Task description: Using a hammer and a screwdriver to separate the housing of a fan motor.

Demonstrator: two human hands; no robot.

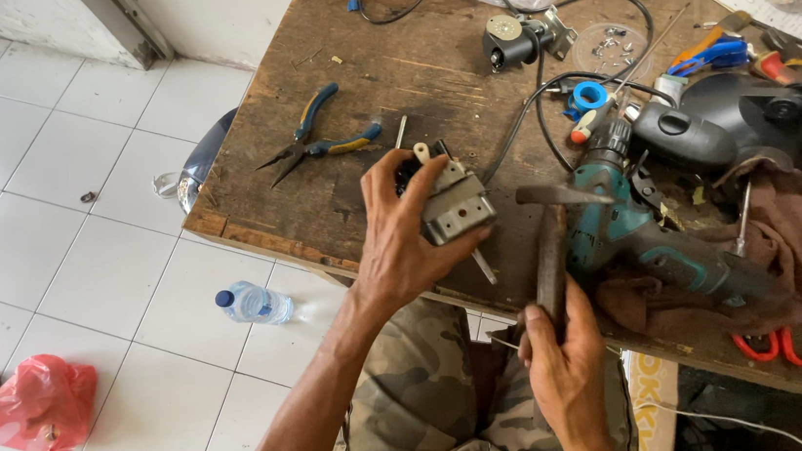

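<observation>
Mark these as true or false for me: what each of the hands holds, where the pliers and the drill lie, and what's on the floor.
1. The left hand grips a small metal motor block. True.
2. The right hand holds scissors. False: it holds a hammer by its handle.
3. The pliers lie on the wooden bench, untouched. True.
4. The teal drill lies on the floor. False: it rests on the bench.
5. A water bottle lies on the floor tiles. True.

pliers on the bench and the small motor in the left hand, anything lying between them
Head view: between the pliers and the small motor in the left hand lies only bare, scuffed wooden bench.
</observation>
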